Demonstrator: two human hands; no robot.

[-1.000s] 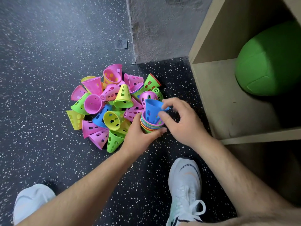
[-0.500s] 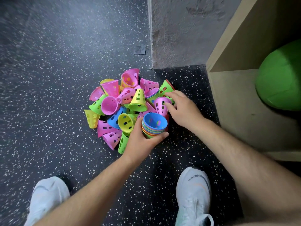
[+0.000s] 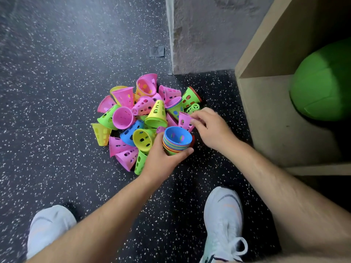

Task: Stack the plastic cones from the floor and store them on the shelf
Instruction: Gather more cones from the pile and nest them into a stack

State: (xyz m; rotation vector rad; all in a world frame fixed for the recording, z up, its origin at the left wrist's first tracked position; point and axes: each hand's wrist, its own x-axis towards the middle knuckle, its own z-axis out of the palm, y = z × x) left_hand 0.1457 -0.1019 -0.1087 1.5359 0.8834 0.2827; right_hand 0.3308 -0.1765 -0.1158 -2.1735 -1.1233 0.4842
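Fingers (image 3: 156,141) of the left hand (image 3: 161,162) curl round the stack (image 3: 177,139), mouths up, a blue cone innermost. Just beyond it, the right hand (image 3: 210,130) pinches a pink cone (image 3: 184,121) between thumb and fingertips, right beside the stack's far rim. The step looks like gathering. Next, that cone needs lining up and seating inside the blue one. Farther off, many loose cones lie in a pile (image 3: 133,118) on the floor (image 3: 57,92), and the shelf (image 3: 266,120) stands to the right.
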